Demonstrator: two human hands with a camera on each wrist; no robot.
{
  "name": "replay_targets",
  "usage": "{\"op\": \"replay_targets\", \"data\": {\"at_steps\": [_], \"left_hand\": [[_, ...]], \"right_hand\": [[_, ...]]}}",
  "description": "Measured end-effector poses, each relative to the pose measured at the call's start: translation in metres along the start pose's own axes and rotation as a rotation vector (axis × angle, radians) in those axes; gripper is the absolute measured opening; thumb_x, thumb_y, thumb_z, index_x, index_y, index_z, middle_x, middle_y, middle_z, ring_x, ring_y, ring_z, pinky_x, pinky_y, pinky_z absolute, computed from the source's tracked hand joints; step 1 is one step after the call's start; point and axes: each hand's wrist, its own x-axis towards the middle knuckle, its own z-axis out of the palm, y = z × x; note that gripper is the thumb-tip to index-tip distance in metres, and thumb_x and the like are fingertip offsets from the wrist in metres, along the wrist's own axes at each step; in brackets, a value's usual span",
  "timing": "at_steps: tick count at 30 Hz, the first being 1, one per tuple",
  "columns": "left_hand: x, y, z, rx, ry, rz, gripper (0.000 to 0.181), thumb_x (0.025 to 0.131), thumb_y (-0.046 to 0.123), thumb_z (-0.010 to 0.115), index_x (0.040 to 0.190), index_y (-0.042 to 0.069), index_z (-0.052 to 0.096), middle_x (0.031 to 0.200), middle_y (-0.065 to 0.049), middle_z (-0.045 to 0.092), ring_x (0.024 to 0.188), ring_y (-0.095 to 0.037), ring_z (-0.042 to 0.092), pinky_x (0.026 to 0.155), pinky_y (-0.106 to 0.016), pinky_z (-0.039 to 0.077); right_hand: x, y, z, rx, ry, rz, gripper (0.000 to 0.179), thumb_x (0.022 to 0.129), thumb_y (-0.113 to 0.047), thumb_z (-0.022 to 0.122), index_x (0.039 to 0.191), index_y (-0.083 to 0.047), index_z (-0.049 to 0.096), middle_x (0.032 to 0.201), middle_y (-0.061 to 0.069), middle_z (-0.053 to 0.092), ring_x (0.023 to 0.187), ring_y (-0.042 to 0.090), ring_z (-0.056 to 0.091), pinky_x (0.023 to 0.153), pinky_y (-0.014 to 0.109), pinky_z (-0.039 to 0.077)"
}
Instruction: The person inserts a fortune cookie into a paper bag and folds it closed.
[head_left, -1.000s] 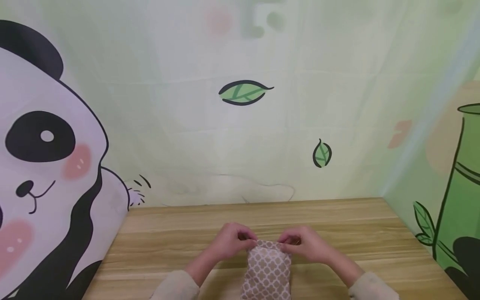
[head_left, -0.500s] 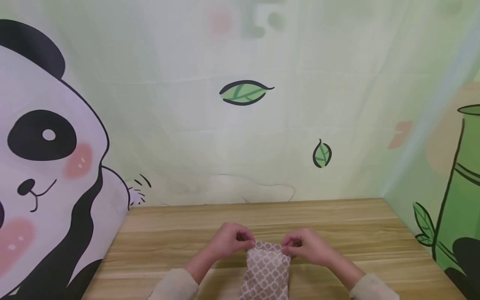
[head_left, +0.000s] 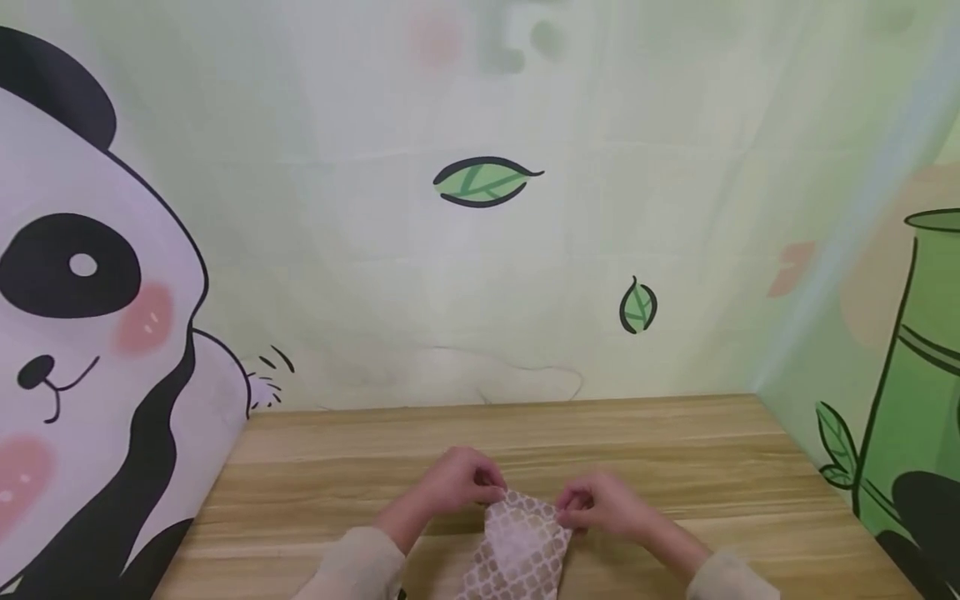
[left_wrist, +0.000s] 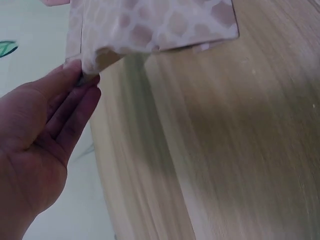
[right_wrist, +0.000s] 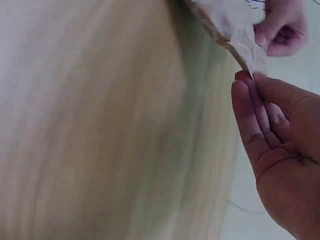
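A beige paper bag (head_left: 522,542) with a white lattice print is held up over the front middle of the table, tilted, its lower end cut off by the head view's edge. At its top left corner my left hand (head_left: 467,482) pinches the bag between thumb and fingertips. My right hand (head_left: 600,504) pinches the opposite top corner, slightly lower. Up close in the left wrist view, the bag (left_wrist: 155,22) curls at the edge beside the thumb. The right wrist view shows the bag (right_wrist: 227,25) nearly edge-on and creased, the left hand (right_wrist: 285,27) behind it.
The wooden table (head_left: 337,467) runs back to a pale green wall cloth (head_left: 360,250) printed with leaves. A large printed panda (head_left: 82,292) covers the left side, and a printed green bamboo stalk (head_left: 915,400) the right. Light sleeves (head_left: 360,567) cover the forearms.
The bag has tilted, its right top corner dropping and its lower end swinging left. My right hand has lowered with it, while the left has stayed nearly in place. The head view has shifted slightly.
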Motion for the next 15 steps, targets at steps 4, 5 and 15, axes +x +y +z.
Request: {"op": "replay_targets", "data": {"at_steps": [4, 5, 15], "left_hand": [[0.004, -0.001, 0.004, 0.070, -0.030, 0.018, 0.005, 0.092, 0.006, 0.083, 0.091, 0.011, 0.081, 0.085, 0.004, 0.077, 0.076, 0.000, 0.066, 0.073, -0.019, 0.057], [0.005, -0.001, 0.005, 0.063, -0.035, 0.008, 0.006, 0.092, 0.005, 0.083, 0.091, 0.011, 0.081, 0.085, 0.004, 0.077, 0.076, -0.001, 0.066, 0.073, -0.020, 0.057], [0.002, -0.009, 0.004, -0.044, 0.073, -0.051, 0.008, 0.092, 0.002, 0.081, 0.100, 0.002, 0.081, 0.093, -0.003, 0.078, 0.084, -0.013, 0.068, 0.076, -0.027, 0.058]], "right_hand": [[-0.004, 0.010, 0.009, 0.015, 0.017, 0.033, 0.007, 0.093, -0.002, 0.079, 0.098, 0.002, 0.077, 0.082, 0.004, 0.077, 0.068, 0.010, 0.071, 0.062, 0.024, 0.060], [-0.005, 0.012, 0.011, 0.023, 0.026, 0.044, 0.007, 0.093, -0.003, 0.079, 0.098, 0.001, 0.077, 0.082, 0.005, 0.077, 0.068, 0.010, 0.070, 0.062, 0.023, 0.060], [-0.012, 0.023, 0.017, 0.204, 0.067, 0.114, 0.008, 0.095, 0.002, 0.075, 0.101, 0.007, 0.076, 0.083, 0.015, 0.077, 0.065, 0.018, 0.072, 0.060, 0.022, 0.059]]}}
